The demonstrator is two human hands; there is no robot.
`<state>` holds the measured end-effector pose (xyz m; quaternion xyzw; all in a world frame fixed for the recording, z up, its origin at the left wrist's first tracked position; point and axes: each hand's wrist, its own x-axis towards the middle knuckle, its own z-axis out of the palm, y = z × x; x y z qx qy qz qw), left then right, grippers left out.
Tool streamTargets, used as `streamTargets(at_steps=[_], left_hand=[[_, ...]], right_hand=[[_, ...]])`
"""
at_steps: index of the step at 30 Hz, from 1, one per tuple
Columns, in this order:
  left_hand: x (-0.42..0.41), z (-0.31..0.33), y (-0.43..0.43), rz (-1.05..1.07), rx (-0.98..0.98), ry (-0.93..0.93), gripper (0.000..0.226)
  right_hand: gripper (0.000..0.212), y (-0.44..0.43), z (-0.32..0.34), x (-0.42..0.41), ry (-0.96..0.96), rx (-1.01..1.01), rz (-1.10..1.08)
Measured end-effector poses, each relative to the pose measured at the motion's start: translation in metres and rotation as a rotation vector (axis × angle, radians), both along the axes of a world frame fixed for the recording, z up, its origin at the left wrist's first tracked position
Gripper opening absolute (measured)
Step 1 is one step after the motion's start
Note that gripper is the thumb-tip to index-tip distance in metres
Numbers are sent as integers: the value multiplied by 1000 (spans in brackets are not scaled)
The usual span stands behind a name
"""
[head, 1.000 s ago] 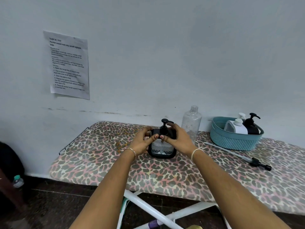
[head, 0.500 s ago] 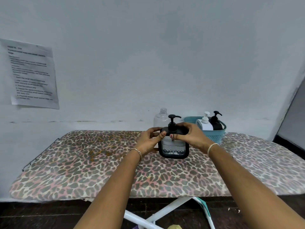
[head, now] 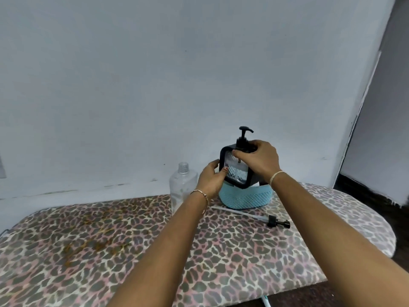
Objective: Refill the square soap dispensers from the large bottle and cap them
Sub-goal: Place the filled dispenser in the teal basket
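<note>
Nearest, the leopard-print ironing board (head: 88,251) carries a loose pump with its tube (head: 277,223) at 3 o'clock and the uncapped large bottle (head: 182,189) at 12, standing upright. Beyond them both hands hold the square dispenser (head: 236,172) in the air, slightly tilted, just above the blue basket (head: 245,199). The left hand (head: 210,179) clasps its 9 o'clock side, thumb on the clear front. The right hand (head: 260,161) curls over the top by the pump collar. This looks like capping: brace the body with the left hand, level it, and twist the collar until snug before lowering it into the basket.
</note>
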<state>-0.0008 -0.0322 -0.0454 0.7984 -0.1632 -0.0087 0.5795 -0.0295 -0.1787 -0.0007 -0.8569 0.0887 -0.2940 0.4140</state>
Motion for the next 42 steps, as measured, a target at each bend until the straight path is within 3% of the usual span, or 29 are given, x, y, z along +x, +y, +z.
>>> streamTargets(at_steps=[4,11,14,19,24,30,35,42], left_hand=[[19,2,-13,-12,-48,5,49],[49,-1,-28,-19,-74,40,50],[59,-2,-29,-9,-117,48,35],[63,1,-29,-1,-184,53,50],[61,0,-31,3,-208,24,36],[59,-5,-34,-1,-154,27,50],[62,-10,-35,-35,-145,22,32],[71,-17,-37,-62,-112,21,36]], right_hand=[[41,2,4,23,24,-63,-125],[45,5,-16,49,46,-100,-163],[46,9,-19,56,20,-93,-154],[52,9,-18,60,28,-86,-133],[50,7,-17,57,32,-91,-146],[48,3,-25,51,59,-41,-143],[54,0,-31,53,39,35,-150],[54,1,-44,57,46,31,-134]])
